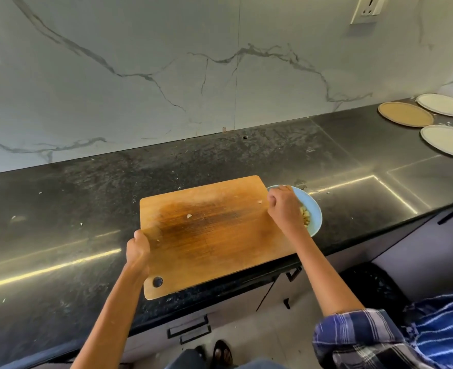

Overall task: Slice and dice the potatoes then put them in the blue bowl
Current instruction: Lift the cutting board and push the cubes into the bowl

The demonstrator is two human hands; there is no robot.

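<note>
Over the long black speckled stone counter (220,161): a wide rectangular wooden chopping board (212,235), worn dark at its middle, nearly bare. Gripped at its near left edge by the left hand (138,251), fingers curled round it. Right hand (283,209) at the far right edge, loosely curled above the round pale-blue bowl (316,214); whether holding anything, impossible to tell. Judged the final step, clearing dice into the bowl. Next: sweeping off the last pale potato scraps (189,216). Diced potato (305,217), pale yellow and chunky, in the bowl.
</note>
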